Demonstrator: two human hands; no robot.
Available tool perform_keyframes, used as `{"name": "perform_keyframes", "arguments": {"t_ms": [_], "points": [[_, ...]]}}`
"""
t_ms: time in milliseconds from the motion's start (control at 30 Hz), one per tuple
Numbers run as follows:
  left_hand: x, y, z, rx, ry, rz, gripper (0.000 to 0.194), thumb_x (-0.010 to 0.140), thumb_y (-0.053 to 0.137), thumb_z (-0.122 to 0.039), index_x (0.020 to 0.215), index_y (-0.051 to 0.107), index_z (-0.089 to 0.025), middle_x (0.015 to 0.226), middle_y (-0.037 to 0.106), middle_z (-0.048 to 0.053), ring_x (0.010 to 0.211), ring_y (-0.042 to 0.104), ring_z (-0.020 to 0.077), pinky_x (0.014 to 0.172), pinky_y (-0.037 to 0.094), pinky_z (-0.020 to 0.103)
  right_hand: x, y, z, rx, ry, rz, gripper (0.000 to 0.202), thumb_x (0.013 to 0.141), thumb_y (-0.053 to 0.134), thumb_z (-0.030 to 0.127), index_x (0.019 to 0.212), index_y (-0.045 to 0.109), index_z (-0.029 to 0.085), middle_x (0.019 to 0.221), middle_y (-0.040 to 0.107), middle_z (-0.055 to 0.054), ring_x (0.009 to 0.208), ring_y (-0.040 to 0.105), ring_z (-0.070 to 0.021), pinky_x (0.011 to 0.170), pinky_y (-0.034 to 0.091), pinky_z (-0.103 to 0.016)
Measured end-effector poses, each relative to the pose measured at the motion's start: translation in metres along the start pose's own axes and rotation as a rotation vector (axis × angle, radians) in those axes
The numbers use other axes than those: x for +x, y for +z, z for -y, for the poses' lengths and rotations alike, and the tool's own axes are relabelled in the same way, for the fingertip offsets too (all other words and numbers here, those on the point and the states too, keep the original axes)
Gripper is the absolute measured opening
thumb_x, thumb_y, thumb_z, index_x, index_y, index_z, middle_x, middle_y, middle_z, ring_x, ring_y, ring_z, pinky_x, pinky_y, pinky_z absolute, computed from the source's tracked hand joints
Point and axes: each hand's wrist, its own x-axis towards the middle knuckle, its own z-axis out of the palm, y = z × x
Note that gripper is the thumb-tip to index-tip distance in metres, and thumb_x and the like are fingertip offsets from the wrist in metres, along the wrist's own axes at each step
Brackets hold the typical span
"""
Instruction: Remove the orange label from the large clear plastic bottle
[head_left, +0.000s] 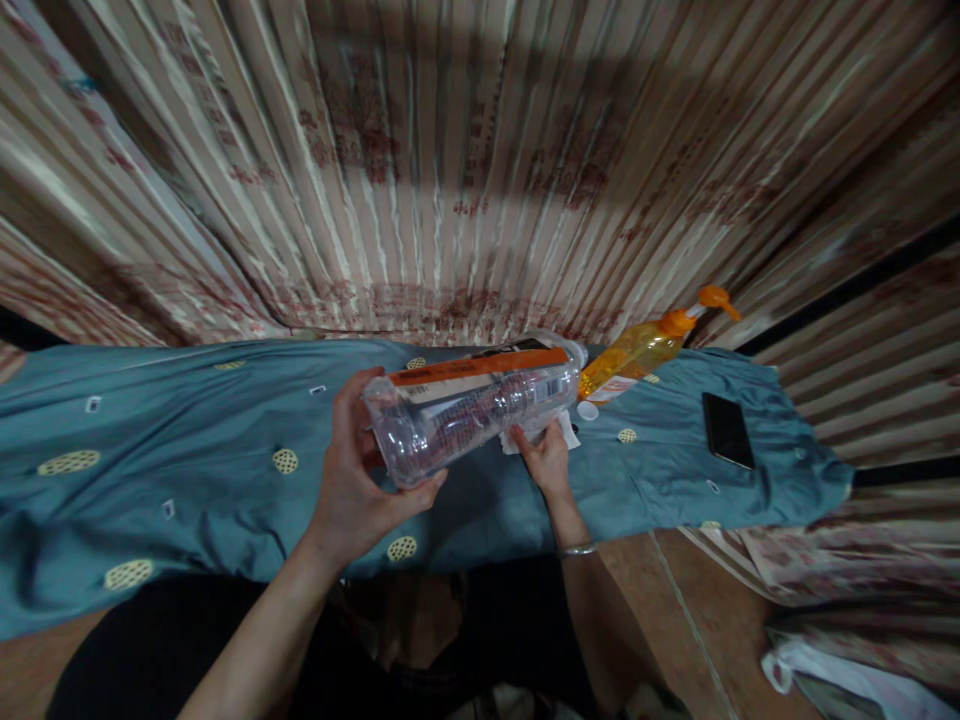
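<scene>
A large clear plastic bottle (480,400) with an orange and white label is held on its side, its neck pointing right. My left hand (360,470) grips the bottle's base end, thumb below and fingers behind. Near the neck end, my right hand (546,458) is under the bottle, its fingers closed on a white tissue (566,432) against the bottle's lower side. Just right of the neck stands a pump bottle (634,358) of yellow-orange liquid with an orange pump top. A small white cap (588,410) lies at its foot.
A teal patterned cloth (225,450) covers the long surface in front of me. A black phone (727,430) lies on it at the right. Pleated curtains (465,150) hang behind and at the right. A white bag (862,680) is at the lower right, by the tiled floor.
</scene>
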Motion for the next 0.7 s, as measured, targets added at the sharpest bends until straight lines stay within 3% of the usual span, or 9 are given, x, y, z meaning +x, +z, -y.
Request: {"name": "perform_keyframes", "arguments": {"t_ms": [267,500,600,700], "points": [[-0.0005,-0.0001,0.0003,0.013,0.042,0.004,0.090,0.067,0.092,-0.025,0.144,0.048,-0.030,0.123,0.074,0.007,0.086,0.079,0.0232,0.065,0.069,0.034,-0.0005,0.0008,-0.0028,-0.039,-0.003,-0.016,0.069,0.085,0.068,0.074,0.125,0.064,0.018,0.118,0.075,-0.016,0.113,0.069,-0.0336,0.103,0.056,-0.052],[0.0001,-0.0007,0.0020,0.046,0.053,-0.021,0.090,0.066,0.095,-0.036,0.143,0.049,-0.028,0.124,0.072,0.009,0.095,0.078,0.0264,0.067,0.069,0.035,-0.0007,0.0013,-0.0003,-0.018,0.012,-0.015,0.066,0.085,0.068,0.072,0.125,0.064,0.019,0.119,0.075,-0.014,0.114,0.068,-0.0330,0.105,0.055,-0.053],[0.0000,-0.0019,0.0013,0.067,0.045,0.011,0.089,0.068,0.093,-0.033,0.145,0.048,-0.029,0.127,0.072,0.008,0.101,0.078,0.0290,0.072,0.071,0.038,-0.0006,0.0007,0.0009,-0.018,0.009,-0.011,0.064,0.086,0.068,0.071,0.123,0.065,0.019,0.117,0.075,-0.014,0.113,0.069,-0.0325,0.105,0.055,-0.052],[-0.0005,-0.0017,0.0009,0.050,0.038,0.012,0.089,0.069,0.091,-0.028,0.145,0.047,-0.029,0.128,0.073,0.009,0.093,0.080,0.0278,0.069,0.071,0.038,-0.0006,0.0001,0.0017,-0.035,0.016,-0.007,0.063,0.085,0.069,0.072,0.120,0.065,0.019,0.115,0.076,-0.014,0.110,0.069,-0.0320,0.102,0.057,-0.051]]}}
